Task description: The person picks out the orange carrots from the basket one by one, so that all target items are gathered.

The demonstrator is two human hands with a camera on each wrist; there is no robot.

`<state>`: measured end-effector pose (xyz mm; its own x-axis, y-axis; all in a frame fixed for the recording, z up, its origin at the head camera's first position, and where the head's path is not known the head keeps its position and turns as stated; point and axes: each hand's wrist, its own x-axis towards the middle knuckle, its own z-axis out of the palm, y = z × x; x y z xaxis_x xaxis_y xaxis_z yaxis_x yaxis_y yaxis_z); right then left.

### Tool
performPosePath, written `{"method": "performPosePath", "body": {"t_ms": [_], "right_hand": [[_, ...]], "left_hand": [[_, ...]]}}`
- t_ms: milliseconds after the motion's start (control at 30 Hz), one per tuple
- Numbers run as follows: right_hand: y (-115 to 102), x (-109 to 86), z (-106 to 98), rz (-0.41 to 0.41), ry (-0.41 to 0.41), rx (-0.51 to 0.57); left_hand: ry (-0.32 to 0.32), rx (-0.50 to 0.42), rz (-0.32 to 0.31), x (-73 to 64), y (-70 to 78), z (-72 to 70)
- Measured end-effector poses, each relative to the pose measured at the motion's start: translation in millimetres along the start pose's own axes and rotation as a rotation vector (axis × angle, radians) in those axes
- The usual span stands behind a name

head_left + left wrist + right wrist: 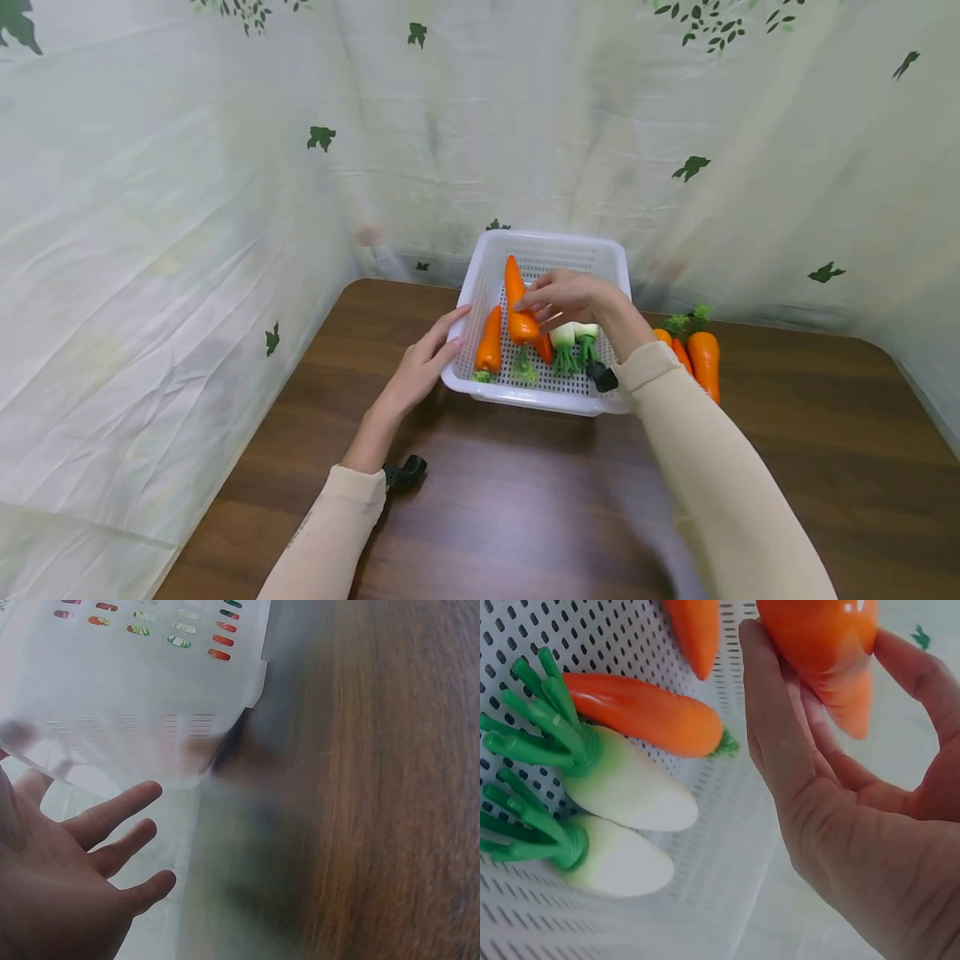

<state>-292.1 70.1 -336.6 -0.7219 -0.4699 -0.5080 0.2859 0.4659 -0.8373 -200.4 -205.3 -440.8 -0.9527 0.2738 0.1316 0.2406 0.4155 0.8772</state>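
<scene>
In the head view, my right hand point(567, 295) holds an orange toy carrot point(515, 287) over the white plastic basket point(525, 402). The right wrist view shows thumb and fingers on opposite sides of this carrot point(821, 637), its narrow tip pointing down past the palm. My left hand point(415, 372) grips the basket's left rim at its front corner; in the left wrist view its other fingers point(124, 847) stretch out below the rim. Inside the basket lie another carrot point(489, 342), a redder carrot point(645, 712) and two white radishes point(630, 784) with green stems.
Right of the basket, several more carrots point(703, 358) with leafy tops lie on the brown wooden table point(480, 500). A pale curtain with leaf prints point(487, 125) hangs behind and to the left. Black wrist cameras point(406, 472) sit on both wrists.
</scene>
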Motion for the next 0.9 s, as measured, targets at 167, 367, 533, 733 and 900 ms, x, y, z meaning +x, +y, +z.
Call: {"method": "performPosePath", "body": {"t_ms": [167,367,533,733,900], "right_hand": [[8,-15.0,-6,-0.055,0.017,0.007],[19,-45.0,-12,-0.156,0.069,0.061],[30,-70.0,-13,-0.222,0.146,0.092],[45,-94.8,-12,-0.240,0.256,0.104],[58,-108.5,-11,-0.295,0.287,0.154]], "left_hand": [[-0.006,-0.003,-0.009,-0.6,-1.1,-0.6],[-0.014,-0.008,-0.011,-0.8,-1.1,-0.5],[-0.015,-0.024,-0.010,0.0,-0.8,0.2],[-0.023,-0.030,-0.019,-0.3,4.2,0.6],[-0.039,-0.013,-0.035,-5.5,25.3,-4.0]]}}
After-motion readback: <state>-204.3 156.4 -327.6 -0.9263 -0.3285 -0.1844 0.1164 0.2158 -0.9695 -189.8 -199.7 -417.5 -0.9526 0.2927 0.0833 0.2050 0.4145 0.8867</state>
